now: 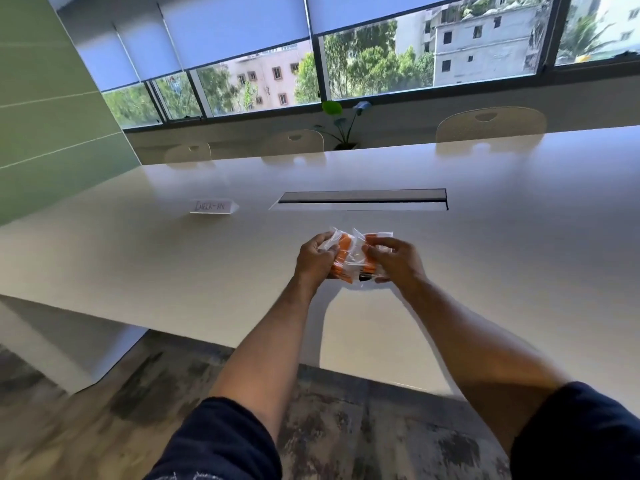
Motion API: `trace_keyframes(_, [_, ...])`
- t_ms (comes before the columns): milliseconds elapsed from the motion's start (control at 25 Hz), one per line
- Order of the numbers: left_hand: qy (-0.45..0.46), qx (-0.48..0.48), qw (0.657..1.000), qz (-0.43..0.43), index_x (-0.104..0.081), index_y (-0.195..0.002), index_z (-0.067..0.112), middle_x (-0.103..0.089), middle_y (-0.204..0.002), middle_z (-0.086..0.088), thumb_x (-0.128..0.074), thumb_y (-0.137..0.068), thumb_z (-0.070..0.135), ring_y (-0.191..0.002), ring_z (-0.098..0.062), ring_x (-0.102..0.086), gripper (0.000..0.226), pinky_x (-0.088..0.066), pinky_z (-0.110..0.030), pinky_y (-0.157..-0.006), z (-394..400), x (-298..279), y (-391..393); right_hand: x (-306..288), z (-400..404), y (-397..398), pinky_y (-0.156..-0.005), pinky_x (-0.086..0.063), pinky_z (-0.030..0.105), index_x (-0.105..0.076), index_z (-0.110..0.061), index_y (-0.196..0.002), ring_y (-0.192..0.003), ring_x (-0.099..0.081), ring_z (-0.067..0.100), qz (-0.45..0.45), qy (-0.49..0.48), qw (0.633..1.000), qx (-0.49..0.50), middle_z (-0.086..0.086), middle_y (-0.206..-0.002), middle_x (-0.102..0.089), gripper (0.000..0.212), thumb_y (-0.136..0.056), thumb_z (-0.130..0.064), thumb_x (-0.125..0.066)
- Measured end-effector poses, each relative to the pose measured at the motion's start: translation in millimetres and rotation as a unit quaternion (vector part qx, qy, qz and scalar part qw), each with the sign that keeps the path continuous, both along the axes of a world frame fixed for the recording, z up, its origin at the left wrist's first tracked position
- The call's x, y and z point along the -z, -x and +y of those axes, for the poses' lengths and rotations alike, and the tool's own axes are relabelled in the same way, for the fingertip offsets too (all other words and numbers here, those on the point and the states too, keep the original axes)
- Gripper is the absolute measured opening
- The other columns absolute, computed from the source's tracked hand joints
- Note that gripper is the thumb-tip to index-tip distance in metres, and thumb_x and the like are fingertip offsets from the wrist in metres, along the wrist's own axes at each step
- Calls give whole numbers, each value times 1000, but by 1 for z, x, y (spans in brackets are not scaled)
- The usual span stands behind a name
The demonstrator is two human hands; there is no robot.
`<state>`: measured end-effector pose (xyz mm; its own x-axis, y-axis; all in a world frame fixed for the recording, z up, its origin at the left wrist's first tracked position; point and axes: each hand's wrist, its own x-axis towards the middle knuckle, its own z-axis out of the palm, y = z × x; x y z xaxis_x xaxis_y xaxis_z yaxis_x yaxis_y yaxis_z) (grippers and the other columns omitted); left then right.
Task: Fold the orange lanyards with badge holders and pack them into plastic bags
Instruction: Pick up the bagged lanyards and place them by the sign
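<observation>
— Where are the orange lanyards (341,258) right now?

— Folded into a bundle inside clear plastic bags (356,252), held up just above the counter (485,254), on the near side of the long cable slot (362,199) set into its top. A small black part shows at the lower edge of the bundle; I cannot tell whether it is a clip or a badge holder.

— And the hands?

— Both grip the bundle. The left hand (316,260) has its fingers curled round the left end, pinching the crinkled plastic there. The right hand (393,259) closes over the right end, thumb and fingers pressing the plastic. How many bags are in the bundle, I cannot tell.

— What else sits around that slot?

— To the left of the slot stands a small folded paper sign (214,206) with handwriting on it, too blurred to read surely. Beyond the slot, past the counter's far edge, three pale chair backs (490,124) rise, and between two of them a small green plant (341,128) stands. Behind those runs a row of windows (415,60) with roller blinds partly lowered, with trees and buildings outside.

— And on the near side?

— Dark sleeves (221,441) cover the upper arms, and a mottled floor (138,393) shows below the counter's near edge.
</observation>
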<state>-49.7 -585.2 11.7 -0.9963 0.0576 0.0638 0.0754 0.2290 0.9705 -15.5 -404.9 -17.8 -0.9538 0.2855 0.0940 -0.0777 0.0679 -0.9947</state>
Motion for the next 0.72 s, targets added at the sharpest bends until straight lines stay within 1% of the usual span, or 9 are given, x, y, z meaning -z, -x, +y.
trace_keyframes(120, [1, 5, 1000, 3, -58, -136, 25, -63, -127, -2, -62, -97, 19, -101, -19, -68, 40, -63, -34, -74, -37, 2, 16, -4, -34, 13, -58, -64, 40, -77, -30, -108, -76, -76, 18, 1, -42, 999, 0, 2, -101, -76, 25, -84, -32, -82])
trace_keyframes(200, [0, 4, 1000, 8, -58, -137, 25, -63, -127, -2, -63, -97, 20, -102, -19, -68, 40, -63, -33, -74, -54, 2, 30, -9, -49, 28, -63, -65, 42, -77, -27, -113, -81, -75, 20, 1, -69, 998, -10, 2, -102, -75, 28, -85, -30, -80])
trace_keyframes(280, [5, -2, 1000, 8, -57, -138, 24, -63, -129, -4, -63, -97, 21, -105, -22, -67, 42, -63, -36, -77, -68, 1, 42, -10, -60, 45, -67, -65, 41, -77, -27, -111, -84, -75, 20, 5, -73, 997, -17, 3, -102, -76, 25, -86, -27, -80])
trace_keyframes(320, [12, -7, 1000, 10, -57, -139, 23, -63, -130, -4, -63, -97, 22, -107, -23, -67, 42, -63, -37, -78, -76, 1, 50, -10, -67, 57, -64, -64, 37, -78, -28, -109, -84, -75, 20, 7, -76, 997, -22, 2, -101, -76, 24, -86, -27, -80])
trace_keyframes(400, [29, -24, 999, 12, -56, -140, 23, -62, -132, -5, -62, -97, 23, -108, -24, -67, 43, -63, -39, -77, -95, -1, 68, -11, -83, 84, -53, -57, 28, -78, -29, -106, -82, -74, 20, 9, -84, 995, -44, 1, -98, -77, 21, -85, -28, -80])
trace_keyframes(440, [34, -38, 999, 8, -56, -140, 23, -62, -132, -6, -62, -97, 23, -107, -26, -67, 43, -63, -40, -75, -107, -3, 77, -13, -94, 99, -51, -53, 26, -80, -30, -104, -82, -74, 21, 5, -80, 995, -62, 0, -96, -77, 20, -84, -28, -81])
trace_keyframes(560, [51, -89, 995, 3, -59, -137, 23, -63, -129, -4, -64, -95, 18, -104, -27, -69, 43, -63, -44, -73, -142, -11, 106, -21, -129, 145, -51, -48, 26, -80, -31, -97, -77, -73, 23, -12, -72, 988, -137, 2, -93, -77, 15, -82, -29, -81])
trace_keyframes(640, [60, -121, 991, 0, -63, -134, 22, -66, -128, -4, -65, -93, 17, -102, -25, -69, 41, -63, -45, -77, -163, -15, 120, -23, -152, 167, -47, -43, 23, -79, -30, -101, -69, -68, 22, -22, -72, 982, -176, 5, -92, -77, 19, -82, -28, -81])
trace_keyframes(720, [62, -146, 987, -6, -65, -132, 22, -67, -126, -5, -66, -93, 16, -100, -23, -70, 40, -63, -42, -77, -181, -16, 130, -21, -172, 184, -45, -42, 21, -78, -28, -105, -64, -65, 20, -34, -66, 977, -202, 8, -91, -75, 23, -82, -28, -81])
